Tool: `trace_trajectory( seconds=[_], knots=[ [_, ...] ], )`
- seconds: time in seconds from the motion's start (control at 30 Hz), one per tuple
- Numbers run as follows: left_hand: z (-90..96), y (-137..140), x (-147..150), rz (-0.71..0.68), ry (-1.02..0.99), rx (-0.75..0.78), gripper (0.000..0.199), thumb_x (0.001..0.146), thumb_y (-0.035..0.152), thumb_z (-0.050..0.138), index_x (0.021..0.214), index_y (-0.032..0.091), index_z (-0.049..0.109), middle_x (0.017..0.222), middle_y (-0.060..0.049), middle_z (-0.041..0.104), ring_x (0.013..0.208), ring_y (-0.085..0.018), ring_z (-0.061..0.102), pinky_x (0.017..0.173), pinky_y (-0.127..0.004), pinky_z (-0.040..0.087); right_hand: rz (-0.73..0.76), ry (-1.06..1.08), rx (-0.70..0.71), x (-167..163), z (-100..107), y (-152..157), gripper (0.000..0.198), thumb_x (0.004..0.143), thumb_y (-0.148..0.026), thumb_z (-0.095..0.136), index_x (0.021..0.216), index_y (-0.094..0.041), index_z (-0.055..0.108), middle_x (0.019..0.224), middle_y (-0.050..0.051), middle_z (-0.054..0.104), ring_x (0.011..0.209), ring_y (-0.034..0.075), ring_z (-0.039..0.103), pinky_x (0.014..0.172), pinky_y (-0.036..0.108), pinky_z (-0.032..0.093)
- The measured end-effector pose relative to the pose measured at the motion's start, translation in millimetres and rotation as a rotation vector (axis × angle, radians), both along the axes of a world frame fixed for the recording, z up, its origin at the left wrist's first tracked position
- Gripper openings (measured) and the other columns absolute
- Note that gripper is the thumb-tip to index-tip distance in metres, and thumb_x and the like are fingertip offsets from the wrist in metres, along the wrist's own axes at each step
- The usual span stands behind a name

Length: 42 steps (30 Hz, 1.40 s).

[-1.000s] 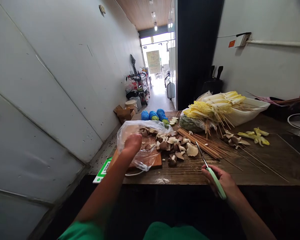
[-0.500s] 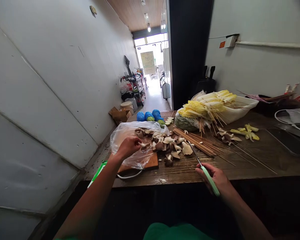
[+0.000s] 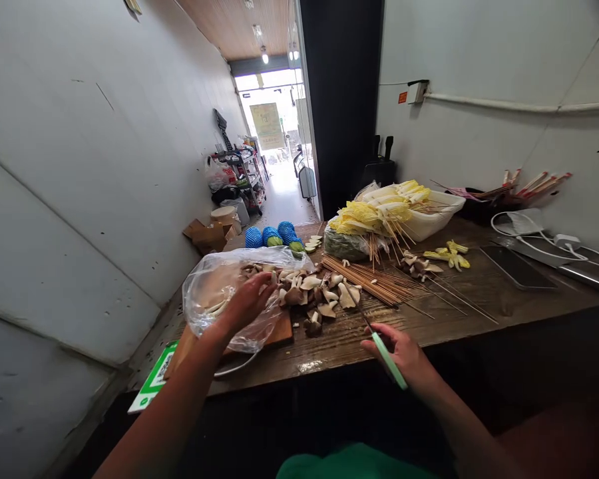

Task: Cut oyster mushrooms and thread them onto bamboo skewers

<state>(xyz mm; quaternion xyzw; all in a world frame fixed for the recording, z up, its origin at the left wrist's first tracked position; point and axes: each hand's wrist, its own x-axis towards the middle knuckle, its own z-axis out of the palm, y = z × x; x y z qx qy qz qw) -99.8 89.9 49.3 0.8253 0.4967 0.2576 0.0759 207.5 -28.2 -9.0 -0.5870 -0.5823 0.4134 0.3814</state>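
Note:
My left hand (image 3: 252, 299) reaches over the clear plastic bag (image 3: 204, 286). Its fingers are pinched together, and a pale bit of oyster mushroom shows at the tips. Loose oyster mushrooms (image 3: 328, 309) with grey-brown caps spill from the bag's mouth onto the wooden table. My right hand (image 3: 399, 352) is closed around a knife (image 3: 388, 359) with a mint-green handle. Its slim metal blade points up and left toward the mushroom pile, and the blade's tip is hard to make out against the caps. Under the bag lies a wooden board (image 3: 282, 330).
Bamboo skewers (image 3: 374, 283) lie beyond the mushrooms. Behind them, skewered yellow cabbage leaves (image 3: 394, 199) fill a white tub (image 3: 442, 209). Blue-netted vegetables (image 3: 272, 236) stand at the back left. A phone (image 3: 516, 266) and white cable (image 3: 584, 249) lie right. A green-and-white card (image 3: 154, 379) sits at the left edge.
The view has turned to the right. My left hand has lifted slightly from the mushrooms at the bag's mouth, fingers still pinched. My right hand keeps its hold on the knife.

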Motion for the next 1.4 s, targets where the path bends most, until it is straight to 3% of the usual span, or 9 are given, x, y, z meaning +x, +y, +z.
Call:
trace_trajectory(
  seconds=[0.07, 0.23, 0.4, 0.5, 0.77, 1.0, 1.17, 1.4],
  knots=[
    [-1.2, -8.8, 21.3, -0.013, 0.01, -0.054, 0.031, 0.088, 0.04, 0.04, 0.104, 0.021, 0.058, 0.092, -0.006, 0.065, 0.082, -0.018, 0.06, 0.074, -0.03, 0.046, 0.088, -0.071, 0.031, -5.0, 7.3, -2.4, 0.043, 0.072, -0.044, 0.062, 0.104, -0.014, 0.062, 0.07, 0.002, 0.064, 0.063, 0.016, 0.058, 0.056, 0.024, 0.042],
    [-10.5, -16.0, 68.9, -0.145, 0.005, 0.066, 0.021, 0.08, 0.04, 0.056, 0.082, 0.021, 0.065, 0.084, -0.004, 0.065, 0.075, -0.015, 0.058, 0.069, -0.026, 0.045, 0.137, -0.244, 0.091, -15.7, 23.3, -3.5, 0.047, 0.076, -0.047, 0.058, 0.111, -0.016, 0.058, 0.079, 0.005, 0.067, 0.071, 0.019, 0.062, 0.064, 0.027, 0.044],
    [-16.1, -14.0, 91.1, -0.167, 0.02, 0.196, 0.015, 0.078, 0.034, 0.06, 0.08, 0.021, 0.066, 0.08, -0.003, 0.065, 0.073, -0.015, 0.058, 0.069, -0.027, 0.045, 0.123, -0.353, 0.126, -16.3, 25.9, -1.3, 0.046, 0.077, -0.043, 0.056, 0.114, -0.015, 0.056, 0.102, 0.011, 0.066, 0.09, 0.024, 0.061, 0.076, 0.03, 0.045],
    [-13.5, -18.3, 99.1, -0.168, 0.08, 0.248, 0.015, 0.08, 0.033, 0.058, 0.081, 0.02, 0.066, 0.082, -0.004, 0.064, 0.075, -0.015, 0.057, 0.074, -0.029, 0.044, 0.111, -0.379, 0.123, -15.1, 26.8, -1.9, 0.043, 0.078, -0.04, 0.055, 0.111, -0.013, 0.058, 0.104, 0.013, 0.065, 0.092, 0.024, 0.061, 0.076, 0.03, 0.044],
    [0.1, -24.3, 115.3, -0.128, 0.314, 0.236, 0.02, 0.085, 0.033, 0.05, 0.078, 0.022, 0.065, 0.083, -0.004, 0.063, 0.083, -0.018, 0.053, 0.082, -0.034, 0.039, 0.101, -0.312, 0.095, -12.5, 33.2, -3.8, 0.03, 0.078, -0.042, 0.054, 0.09, -0.018, 0.065, 0.067, 0.003, 0.065, 0.062, 0.017, 0.059, 0.058, 0.024, 0.04],
    [5.2, -21.1, 140.2, -0.159, 0.483, 0.25, 0.016, 0.083, 0.022, 0.051, 0.073, 0.018, 0.063, 0.082, -0.007, 0.061, 0.089, -0.022, 0.051, 0.082, -0.037, 0.037, 0.038, -0.096, 0.088, -9.2, 12.6, 5.4, 0.034, 0.077, -0.047, 0.056, 0.075, -0.015, 0.065, 0.061, 0.001, 0.061, 0.054, 0.013, 0.052, 0.052, 0.021, 0.038],
    [8.6, -12.0, 147.7, -0.107, 0.493, 0.263, 0.017, 0.083, 0.017, 0.048, 0.075, 0.017, 0.063, 0.085, -0.009, 0.06, 0.092, -0.024, 0.05, 0.084, -0.04, 0.035, -0.044, -0.021, 0.059, -0.2, 4.2, 15.9, 0.045, 0.073, -0.053, 0.058, 0.09, -0.013, 0.066, 0.066, 0.003, 0.063, 0.058, 0.015, 0.056, 0.053, 0.023, 0.042],
    [-0.2, 4.7, 127.7, -0.078, 0.428, 0.144, 0.023, 0.085, 0.027, 0.047, 0.082, 0.016, 0.066, 0.094, -0.012, 0.063, 0.096, -0.025, 0.054, 0.09, -0.04, 0.035, -0.043, 0.165, -0.142, 7.4, -10.0, 15.0, 0.058, 0.065, -0.063, 0.06, 0.098, -0.015, 0.062, 0.048, -0.004, 0.05, 0.034, 0.01, 0.042, 0.033, 0.022, 0.032]
  ],
)
